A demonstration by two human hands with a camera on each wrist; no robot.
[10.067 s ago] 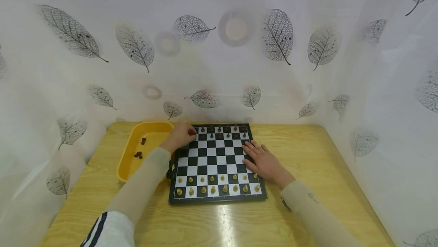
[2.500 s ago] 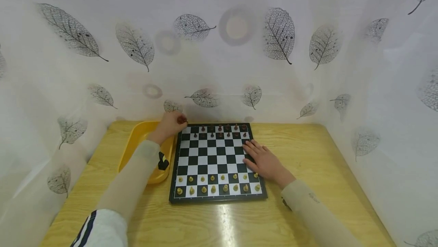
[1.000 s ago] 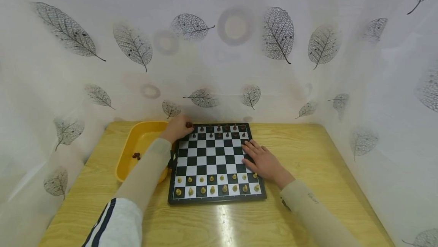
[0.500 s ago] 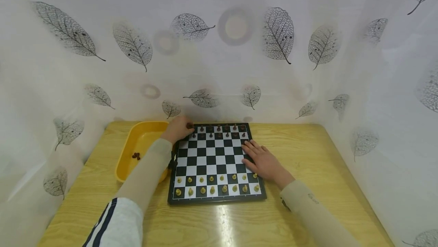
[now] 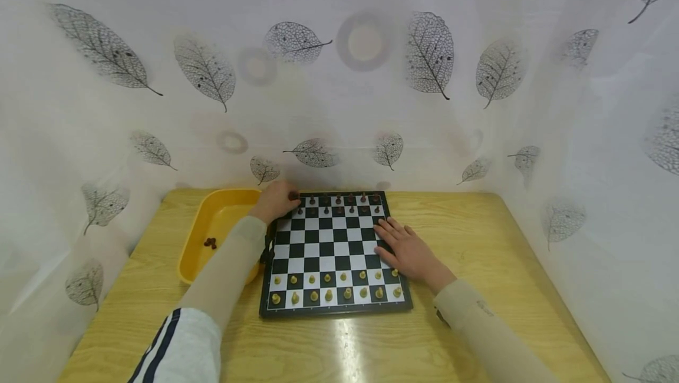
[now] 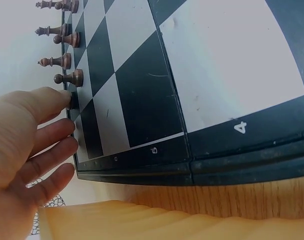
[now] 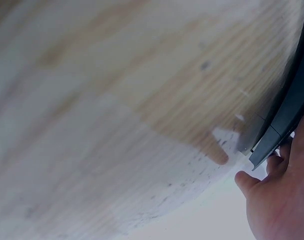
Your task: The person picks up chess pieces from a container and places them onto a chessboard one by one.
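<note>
My left hand (image 5: pixel 276 201) is at the far left corner of the black-and-white chessboard (image 5: pixel 327 250). Its fingertips pinch a dark red-brown chess piece (image 5: pixel 293 195), whose kind is hidden by the fingers. In the left wrist view, the thumb and index finger meet at the board's edge, beside a row of brown pieces such as a pawn (image 6: pixel 69 78). My right hand (image 5: pixel 411 252) lies with straight, spread fingers on the board's right edge. Brown pieces stand in two far rows, gold pieces such as a pawn (image 5: pixel 327 277) in two near rows.
Left of the board stands a yellow plastic tray (image 5: pixel 187 253), with a small cluster of brown pieces (image 5: pixel 210 243) in it. The wooden table (image 5: pixel 451 218) reaches to a pale leaf-patterned curtain (image 5: pixel 318 100) behind and at both sides.
Since 10 s ago, some brown pieces left the tray's far part. My left hand moved from above the tray's edge to the board corner with a piece, then stayed. The right hand stayed put.
</note>
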